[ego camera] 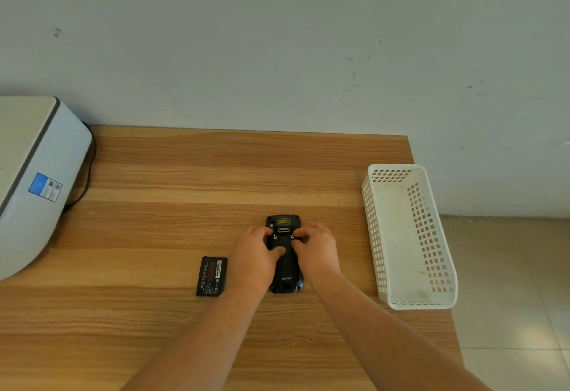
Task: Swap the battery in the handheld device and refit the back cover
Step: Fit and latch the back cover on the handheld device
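the white perforated plastic basket (410, 236), right of the handheld device (284, 255), holds nothing. the black, ribbed device lies back-up on the wood-grain table (185, 174). left hand (256, 252) and right hand (314, 248) press its back cover (285, 262), grip narrow at the two latches. a flat black battery (212, 276) lies just left of the device

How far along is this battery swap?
Mostly done, it seems: one battery lies loose on the table, and the back cover looks on the device. Both hands, left and right, work at its two latches. Left: locking the cover.
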`<state>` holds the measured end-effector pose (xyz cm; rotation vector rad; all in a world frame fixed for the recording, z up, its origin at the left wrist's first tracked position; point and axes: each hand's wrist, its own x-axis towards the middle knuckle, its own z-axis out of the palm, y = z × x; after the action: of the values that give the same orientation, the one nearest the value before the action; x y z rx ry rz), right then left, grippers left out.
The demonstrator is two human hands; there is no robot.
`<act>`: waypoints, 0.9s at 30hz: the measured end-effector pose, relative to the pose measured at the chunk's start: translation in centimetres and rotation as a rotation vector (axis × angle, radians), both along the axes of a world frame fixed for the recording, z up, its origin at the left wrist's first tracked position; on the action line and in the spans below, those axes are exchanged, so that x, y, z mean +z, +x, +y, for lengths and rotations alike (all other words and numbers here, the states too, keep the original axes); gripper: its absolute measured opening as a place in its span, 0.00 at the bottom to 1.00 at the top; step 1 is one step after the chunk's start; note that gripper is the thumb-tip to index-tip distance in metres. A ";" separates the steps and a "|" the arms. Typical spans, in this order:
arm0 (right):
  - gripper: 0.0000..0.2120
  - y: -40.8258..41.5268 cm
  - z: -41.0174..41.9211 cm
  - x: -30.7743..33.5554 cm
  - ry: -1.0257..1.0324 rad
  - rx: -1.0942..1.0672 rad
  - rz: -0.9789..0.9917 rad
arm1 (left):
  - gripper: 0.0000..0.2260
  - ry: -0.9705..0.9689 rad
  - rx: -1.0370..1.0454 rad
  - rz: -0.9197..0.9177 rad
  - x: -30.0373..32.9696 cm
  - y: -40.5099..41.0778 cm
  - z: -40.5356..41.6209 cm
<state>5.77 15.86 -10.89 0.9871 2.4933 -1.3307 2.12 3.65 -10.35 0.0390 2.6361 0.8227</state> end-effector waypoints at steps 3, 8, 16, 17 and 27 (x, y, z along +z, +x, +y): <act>0.09 -0.1 -0.1 0.1 0.012 0.002 0.006 | 0.19 0.013 -0.017 0.022 0.1 0.1 0.0; 0.09 -0.2 -0.2 0.0 0.003 -0.023 0.008 | 0.19 0.041 -0.018 0.009 0.2 0.3 0.2; 0.09 -0.3 0.2 0.6 -0.033 0.010 -0.010 | 0.19 0.029 -0.090 0.023 0.0 0.0 -0.2; 0.10 -0.2 0.3 0.8 -0.029 0.018 -0.005 | 0.19 0.017 -0.124 0.038 0.1 -0.1 -0.5; 0.12 -0.6 1.1 2.4 0.143 0.399 -0.051 | 0.36 -0.348 -0.584 0.171 2.0 1.1 -5.5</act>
<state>5.18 16.95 -8.49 0.4957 2.5932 -1.0055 3.25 -1.86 -8.38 0.7703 2.6552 0.1680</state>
